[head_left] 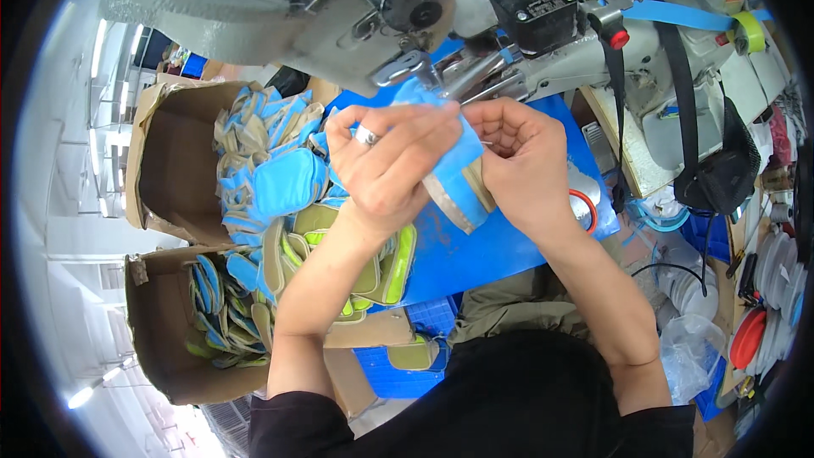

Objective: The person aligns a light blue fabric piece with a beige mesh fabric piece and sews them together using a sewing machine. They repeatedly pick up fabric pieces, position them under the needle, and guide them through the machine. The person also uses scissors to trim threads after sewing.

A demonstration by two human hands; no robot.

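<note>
Both hands are raised in front of a sewing machine (212, 13), close to its presser foot area. My left hand (392, 157), with a ring on one finger, is closed on a light blue fabric piece with beige edging (462, 153). My right hand (527, 157) pinches the same piece at its right side, thumb against curled fingers. The lower end of the piece hangs below the hands. Fingers hide much of its upper part, and some of it is blurred.
Two cardboard boxes (140, 153) stand at the left, holding many blue and beige fabric pieces. Green-edged pieces (394, 263) are heaped beside the blue work surface (475, 263). Red-handled scissors (588, 208) lie to the right. Black straps (678, 76) and a black mesh pouch (725, 161) hang there.
</note>
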